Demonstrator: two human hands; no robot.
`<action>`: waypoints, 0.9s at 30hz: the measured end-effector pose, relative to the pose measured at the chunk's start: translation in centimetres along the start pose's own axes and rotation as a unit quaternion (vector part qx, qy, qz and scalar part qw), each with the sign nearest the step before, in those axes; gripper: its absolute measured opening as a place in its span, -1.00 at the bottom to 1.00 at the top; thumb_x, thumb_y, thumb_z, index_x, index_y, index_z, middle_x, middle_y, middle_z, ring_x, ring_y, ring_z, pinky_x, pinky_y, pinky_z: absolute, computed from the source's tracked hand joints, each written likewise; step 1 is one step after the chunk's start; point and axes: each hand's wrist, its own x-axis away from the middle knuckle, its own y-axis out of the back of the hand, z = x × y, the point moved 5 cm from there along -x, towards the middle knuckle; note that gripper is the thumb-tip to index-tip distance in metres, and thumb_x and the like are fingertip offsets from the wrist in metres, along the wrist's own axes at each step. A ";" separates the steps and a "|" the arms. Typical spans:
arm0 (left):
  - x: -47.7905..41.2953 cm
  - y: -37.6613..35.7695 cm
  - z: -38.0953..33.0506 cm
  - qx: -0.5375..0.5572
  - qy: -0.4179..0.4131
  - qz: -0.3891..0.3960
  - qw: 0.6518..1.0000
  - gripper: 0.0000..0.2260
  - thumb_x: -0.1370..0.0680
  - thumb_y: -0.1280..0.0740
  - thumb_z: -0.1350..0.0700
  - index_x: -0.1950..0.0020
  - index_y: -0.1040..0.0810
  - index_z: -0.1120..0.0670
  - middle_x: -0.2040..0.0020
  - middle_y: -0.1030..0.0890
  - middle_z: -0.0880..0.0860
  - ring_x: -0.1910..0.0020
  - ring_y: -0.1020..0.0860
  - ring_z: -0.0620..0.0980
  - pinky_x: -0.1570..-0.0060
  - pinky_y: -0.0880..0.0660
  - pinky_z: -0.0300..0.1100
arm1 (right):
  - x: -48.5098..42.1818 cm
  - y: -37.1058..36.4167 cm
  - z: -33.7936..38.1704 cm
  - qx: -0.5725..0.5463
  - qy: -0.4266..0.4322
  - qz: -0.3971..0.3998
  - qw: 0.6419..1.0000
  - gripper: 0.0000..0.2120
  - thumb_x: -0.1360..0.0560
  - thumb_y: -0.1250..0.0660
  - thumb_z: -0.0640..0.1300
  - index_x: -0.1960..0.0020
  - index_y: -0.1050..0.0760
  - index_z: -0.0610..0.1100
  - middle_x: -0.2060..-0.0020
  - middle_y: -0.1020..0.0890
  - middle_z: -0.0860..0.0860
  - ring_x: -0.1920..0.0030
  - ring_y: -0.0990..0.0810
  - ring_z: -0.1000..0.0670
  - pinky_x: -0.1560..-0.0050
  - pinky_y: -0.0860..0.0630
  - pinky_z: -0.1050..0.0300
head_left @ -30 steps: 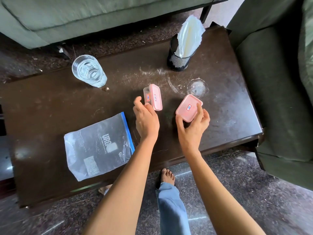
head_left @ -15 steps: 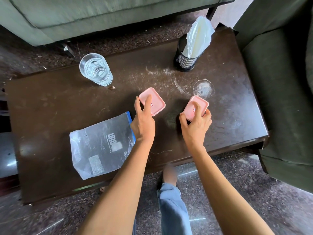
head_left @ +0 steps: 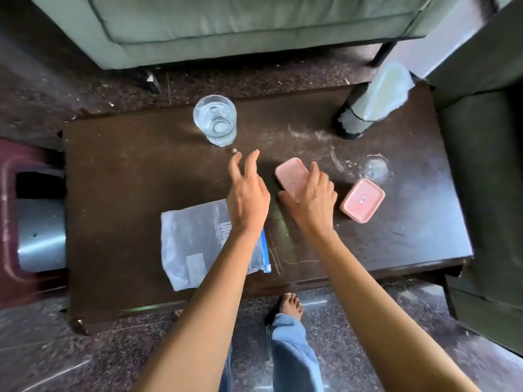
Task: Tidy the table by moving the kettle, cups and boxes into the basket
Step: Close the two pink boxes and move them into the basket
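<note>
Two pink lidded boxes lie on the dark wooden table [head_left: 119, 193]. My right hand [head_left: 314, 199] is closed over the left pink box [head_left: 291, 175], thumb at its near edge and fingers across its lid. The right pink box [head_left: 362, 200] lies free just to the right of that hand. My left hand [head_left: 246, 195] hovers open with fingers spread, empty, a little short of a clear glass of water [head_left: 215, 120] at the table's far edge. A maroon basket [head_left: 6, 222] on the floor at the far left holds a shiny metal object [head_left: 41, 236].
A clear zip bag [head_left: 195, 247] lies near the front edge under my left forearm. A black mesh holder with a white bag [head_left: 351, 124] stands at the back right. A green sofa [head_left: 254, 24] runs behind, an armchair [head_left: 486, 193] stands at the right.
My left hand has let go of the left box and opened. My right hand has left the right box and closed on the left one. The view has swung left, showing the basket.
</note>
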 end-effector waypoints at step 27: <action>-1.1 28.8 32.3 -0.038 0.170 -0.131 0.976 -0.64 -0.48 -0.28 0.18 -0.28 -0.41 0.05 -0.35 -0.36 0.14 0.10 -0.63 0.10 0.25 -0.58 -0.05 | 9.4 -4.2 56.3 -0.142 0.604 0.204 0.758 -0.31 -0.33 -0.49 -0.13 -0.35 -0.35 -0.38 -0.25 -0.49 -0.26 -0.29 -0.44 -0.22 -0.30 -0.19 0.27</action>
